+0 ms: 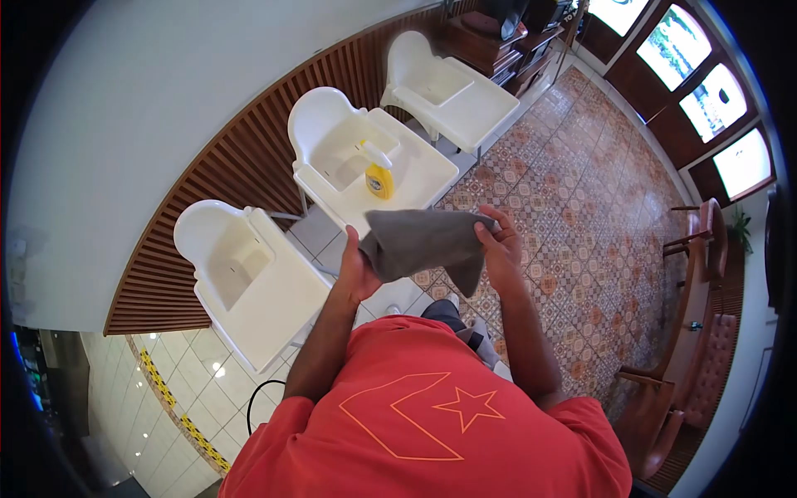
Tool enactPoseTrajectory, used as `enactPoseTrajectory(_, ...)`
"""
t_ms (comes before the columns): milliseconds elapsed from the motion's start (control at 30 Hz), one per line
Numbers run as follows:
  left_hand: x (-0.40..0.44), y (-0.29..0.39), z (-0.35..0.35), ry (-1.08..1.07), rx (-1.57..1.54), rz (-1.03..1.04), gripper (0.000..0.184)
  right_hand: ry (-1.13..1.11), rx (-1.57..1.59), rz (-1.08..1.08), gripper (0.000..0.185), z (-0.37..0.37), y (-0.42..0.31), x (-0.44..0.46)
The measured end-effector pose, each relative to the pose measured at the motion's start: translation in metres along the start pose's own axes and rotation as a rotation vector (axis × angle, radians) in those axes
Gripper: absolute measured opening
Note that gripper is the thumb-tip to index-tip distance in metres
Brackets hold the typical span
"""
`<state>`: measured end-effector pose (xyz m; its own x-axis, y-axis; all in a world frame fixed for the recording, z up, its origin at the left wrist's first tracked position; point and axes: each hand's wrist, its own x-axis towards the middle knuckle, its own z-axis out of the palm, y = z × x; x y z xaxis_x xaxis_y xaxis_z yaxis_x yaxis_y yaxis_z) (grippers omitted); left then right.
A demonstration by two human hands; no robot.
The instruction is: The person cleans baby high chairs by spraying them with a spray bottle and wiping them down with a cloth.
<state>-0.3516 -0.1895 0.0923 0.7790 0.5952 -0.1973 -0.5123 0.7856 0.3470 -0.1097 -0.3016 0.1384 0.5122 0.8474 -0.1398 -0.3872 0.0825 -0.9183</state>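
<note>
A grey cloth (427, 242) is stretched between my two hands in front of my chest, partly folded, with one corner hanging down. My left hand (357, 270) grips its left end, the thumb pointing up. At the opposite end, my right hand (501, 245) pinches the upper edge between thumb and fingers. Just beyond the cloth stands a white high chair (415, 170) with a yellow spray bottle (378, 178) with a white top upright on its tray. The bottle is apart from both hands.
Two more white high chairs, one at the left (286, 282) and one farther back (490, 95), line the slatted wood panel (241, 137). Patterned floor tiles (573, 199) spread to the right, toward a wooden table (689, 332) and chairs. Yellow-black tape (170, 398) marks the floor at lower left.
</note>
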Motion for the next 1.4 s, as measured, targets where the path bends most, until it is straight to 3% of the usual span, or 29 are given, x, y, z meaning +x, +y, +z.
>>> enactPoseTrajectory(67,0.002,-0.004,0.0,0.092,0.139,-0.149,0.075,-0.015,-0.111,-0.022,0.05,0.002,0.0,-0.004)
enactPoseTrajectory(100,0.001,-0.001,0.002,0.253,0.185,-0.157,0.054,-0.034,-0.226,-0.038,0.056,0.002,0.0,-0.006)
enactPoseTrajectory(200,0.011,0.005,-0.005,0.255,0.263,-0.211,0.041,-0.074,-0.458,-0.108,0.061,-0.005,0.011,-0.015)
enactPoseTrajectory(333,0.021,0.003,-0.014,0.386,0.289,-0.148,0.039,0.023,-0.657,0.031,0.065,-0.021,0.026,-0.01)
enactPoseTrajectory(400,0.016,0.0,-0.005,0.41,0.452,-0.057,0.035,0.098,-0.06,0.104,0.066,-0.023,0.034,-0.009)
enactPoseTrajectory(533,0.014,-0.006,0.011,0.463,0.214,-0.054,0.029,0.154,-0.035,0.028,0.06,-0.017,0.045,-0.015)
enactPoseTrajectory(600,0.013,-0.011,0.02,0.486,0.418,0.136,0.028,0.279,-0.731,-0.091,0.056,-0.012,0.051,-0.016)
enactPoseTrajectory(733,0.008,-0.015,0.027,0.403,0.571,0.096,0.033,0.219,-0.812,-0.169,0.054,0.023,0.033,-0.032)
enactPoseTrajectory(800,0.006,-0.02,0.041,0.367,0.855,0.026,0.03,-0.116,-0.525,0.025,0.041,0.041,0.037,-0.036)
enactPoseTrajectory(833,0.005,-0.024,0.041,0.363,0.857,0.023,0.03,-0.111,-0.524,0.024,0.041,0.044,0.04,-0.036)
enactPoseTrajectory(900,0.004,-0.03,0.041,0.156,1.034,0.168,0.032,-0.138,-0.981,-0.177,0.031,0.046,0.043,-0.035)
enactPoseTrajectory(933,0.004,-0.031,0.04,0.159,1.032,0.17,0.032,-0.142,-0.982,-0.177,0.031,0.044,0.042,-0.035)
enactPoseTrajectory(1033,0.001,-0.031,0.033,0.107,1.133,0.235,0.034,-0.254,-0.886,-0.276,0.023,0.037,0.038,-0.037)
enactPoseTrajectory(1100,-0.001,-0.027,0.031,0.319,1.143,0.123,0.033,-0.15,-0.672,-0.338,0.028,0.022,0.048,-0.032)
enactPoseTrajectory(1167,-0.003,-0.014,0.039,0.529,1.066,0.165,0.04,-0.004,-0.51,0.094,0.033,-0.026,0.061,-0.016)
enactPoseTrajectory(1267,-0.001,0.027,0.018,0.428,0.619,0.24,0.045,0.142,0.031,0.155,0.038,-0.051,-0.003,-0.01)
enactPoseTrajectory(1400,-0.007,0.076,0.033,0.338,0.424,0.234,0.041,0.227,0.356,0.104,0.034,-0.102,-0.042,-0.007)
